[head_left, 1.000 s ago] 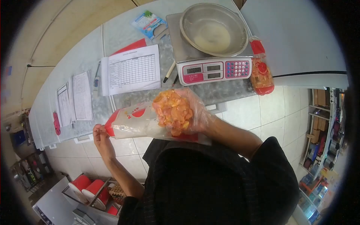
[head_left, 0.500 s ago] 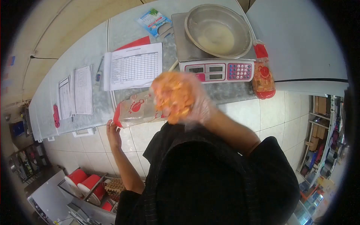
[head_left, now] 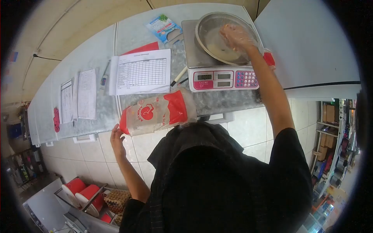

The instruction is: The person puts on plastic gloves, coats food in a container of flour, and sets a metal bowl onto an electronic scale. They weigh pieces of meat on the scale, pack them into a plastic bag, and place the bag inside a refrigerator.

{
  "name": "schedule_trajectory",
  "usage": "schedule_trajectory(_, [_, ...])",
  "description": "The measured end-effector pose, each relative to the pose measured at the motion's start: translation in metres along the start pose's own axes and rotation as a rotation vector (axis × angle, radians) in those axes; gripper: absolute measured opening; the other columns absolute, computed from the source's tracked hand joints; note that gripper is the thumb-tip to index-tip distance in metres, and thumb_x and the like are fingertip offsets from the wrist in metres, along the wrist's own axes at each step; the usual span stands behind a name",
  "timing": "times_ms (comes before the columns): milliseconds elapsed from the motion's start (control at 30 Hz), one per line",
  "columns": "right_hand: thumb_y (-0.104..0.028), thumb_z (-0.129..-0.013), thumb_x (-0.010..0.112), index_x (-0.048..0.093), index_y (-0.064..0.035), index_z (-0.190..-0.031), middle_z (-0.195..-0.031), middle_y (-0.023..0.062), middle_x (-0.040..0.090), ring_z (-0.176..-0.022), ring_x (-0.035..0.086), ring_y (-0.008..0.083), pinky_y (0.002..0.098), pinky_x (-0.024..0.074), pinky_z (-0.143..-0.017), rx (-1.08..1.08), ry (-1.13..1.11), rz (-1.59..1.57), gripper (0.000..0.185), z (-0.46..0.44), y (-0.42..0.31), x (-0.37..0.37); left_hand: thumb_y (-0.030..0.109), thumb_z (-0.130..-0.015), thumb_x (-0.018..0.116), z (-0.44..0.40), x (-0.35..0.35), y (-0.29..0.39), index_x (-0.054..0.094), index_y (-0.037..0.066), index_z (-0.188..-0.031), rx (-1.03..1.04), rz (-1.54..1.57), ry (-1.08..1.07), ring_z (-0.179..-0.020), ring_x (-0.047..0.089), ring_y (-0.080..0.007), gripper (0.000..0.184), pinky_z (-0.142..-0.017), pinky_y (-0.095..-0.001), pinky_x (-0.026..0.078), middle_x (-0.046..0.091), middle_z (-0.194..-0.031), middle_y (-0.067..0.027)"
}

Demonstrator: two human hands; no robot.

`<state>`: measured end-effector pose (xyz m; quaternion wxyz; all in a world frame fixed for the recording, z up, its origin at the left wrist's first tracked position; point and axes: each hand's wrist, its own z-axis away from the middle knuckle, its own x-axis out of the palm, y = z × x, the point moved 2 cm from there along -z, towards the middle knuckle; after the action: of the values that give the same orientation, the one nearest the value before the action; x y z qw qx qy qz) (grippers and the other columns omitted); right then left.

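Though mottled, table (head_left: 107,112) over tiles (head_left: 248,126)

Worktop (head_left: 233,99): smooth, mottled, faintly glossy.
Bowl (head_left: 206,35): dull grey metal, smooth-rimmed.
Scale (head_left: 223,79), toward the worktop's right edge: flat metal top, smooth plastic front.
Bag (head_left: 155,113), at the worktop's near edge: clear, creased, glossy plastic.
Glove (head_left: 237,38): thin, crinkled, shiny plastic.
Form (head_left: 143,72): matt paper.
Garment (head_left: 233,186): matt cloth.
Basket (head_left: 116,199): rough weave.

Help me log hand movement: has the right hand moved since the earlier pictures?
Yes, away from the body: the right hand was on the near side of the scale; now it's at the metal bowl on top.
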<state>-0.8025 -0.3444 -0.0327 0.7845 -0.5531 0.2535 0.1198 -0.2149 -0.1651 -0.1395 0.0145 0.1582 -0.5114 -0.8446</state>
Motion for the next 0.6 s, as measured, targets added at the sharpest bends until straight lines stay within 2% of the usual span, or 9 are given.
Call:
schedule_trajectory(133, [-0.032,-0.088,0.047,0.061,-0.0064,-0.092,-0.068,0.0000,0.057,-0.049,0.047,0.0096,0.0232,0.0380,-0.043,-0.040,-0.187,0.168,0.029,0.011,-0.003,-0.004,0.029,-0.090,0.049,0.002,0.003,0.015,0.054,0.010,-0.125,0.014,-0.045,0.011,-0.087,0.054,-0.0101,0.040,-0.078,-0.0280,0.039,0.062,-0.100,-0.0007])
schedule_trajectory(200, [-0.038,-0.089,0.046,0.064,-0.0054,-0.097,-0.079,0.0083,0.062,-0.069,0.058,0.0148,0.0265,0.0463,-0.065,-0.867,0.471,0.946,0.038,-0.008,0.011,-0.014,0.036,-0.090,0.049,-0.002,0.002,0.015,0.054,0.009,-0.125,-0.031,-0.095,-0.008,-0.091,0.054,-0.0124,0.044,-0.080,-0.0306,0.040,0.062,-0.104,-0.0025])
schedule_trajectory(233, [-0.038,-0.089,0.046,0.064,-0.0054,-0.097,-0.079,0.0083,0.062,-0.069,0.058,0.0148,0.0265,0.0463,-0.065,-0.863,0.470,0.948,0.038,-0.008,0.016,-0.021,0.036,-0.090,0.049,-0.004,0.003,0.015,0.054,0.009,-0.125,-0.033,-0.096,-0.011,-0.091,0.054,-0.0124,0.044,-0.080,-0.0306,0.040,0.062,-0.104,-0.0025])
schedule_trajectory(267, [-0.036,-0.089,0.046,0.064,-0.0045,-0.098,-0.081,0.0085,0.063,-0.073,0.059,0.0139,0.0262,0.0467,-0.068,-0.747,0.392,0.529,0.037,0.008,-0.001,-0.035,0.040,-0.090,0.049,-0.005,0.005,0.016,0.054,0.009,-0.125,-0.073,-0.118,-0.019,-0.094,0.054,-0.0130,0.047,-0.080,-0.0321,0.040,0.062,-0.105,-0.0028])
schedule_trajectory(333, [-0.034,-0.089,0.046,0.064,-0.0037,-0.099,-0.084,0.0086,0.064,-0.077,0.059,0.0130,0.0258,0.0471,-0.070,-0.613,0.310,0.121,0.037,0.034,-0.024,-0.055,0.043,-0.089,0.050,-0.009,0.008,0.016,0.053,0.009,-0.125,-0.113,-0.139,-0.030,-0.096,0.054,-0.0135,0.050,-0.081,-0.0335,0.040,0.062,-0.106,-0.0031])
schedule_trajectory(400, [-0.027,-0.087,0.050,0.063,-0.0015,-0.095,-0.079,0.0073,0.062,-0.074,0.057,0.0115,0.0262,0.0461,-0.067,-0.481,0.522,-0.109,0.030,0.051,-0.036,-0.070,0.048,-0.088,0.051,-0.014,0.010,0.014,0.054,0.009,-0.124,-0.113,-0.182,-0.053,-0.096,0.053,-0.0138,0.054,-0.081,-0.0348,0.039,0.061,-0.107,-0.0036])
schedule_trajectory(533, [-0.024,-0.087,0.054,0.059,-0.0036,-0.086,-0.066,0.0022,0.052,-0.061,0.049,0.0087,0.0247,0.0408,-0.056,-0.425,0.715,0.007,0.021,0.098,-0.040,-0.082,0.040,-0.087,0.056,-0.026,0.013,0.017,0.060,0.000,-0.116,-0.116,-0.252,-0.032,-0.089,0.056,-0.0147,0.050,-0.078,-0.0261,0.042,0.064,-0.099,-0.0059])
schedule_trajectory(567, [-0.026,-0.088,0.054,0.056,-0.0056,-0.081,-0.062,0.0011,0.045,-0.056,0.042,0.0082,0.0242,0.0367,-0.052,-0.451,0.722,-0.349,0.022,0.105,-0.027,-0.077,0.036,-0.087,0.058,-0.032,0.011,0.012,0.061,-0.002,-0.113,-0.071,-0.266,-0.039,-0.088,0.057,-0.0147,0.046,-0.079,-0.0256,0.043,0.065,-0.097,-0.0069])
schedule_trajectory(600, [-0.027,-0.088,0.054,0.055,-0.0066,-0.079,-0.060,0.0006,0.041,-0.053,0.039,0.0079,0.0239,0.0346,-0.051,-0.455,0.713,-0.528,0.023,0.117,-0.025,-0.072,0.031,-0.087,0.060,-0.036,0.011,0.011,0.062,-0.004,-0.110,-0.028,-0.280,-0.047,-0.086,0.059,-0.0147,0.042,-0.079,-0.0250,0.044,0.066,-0.095,-0.0079])
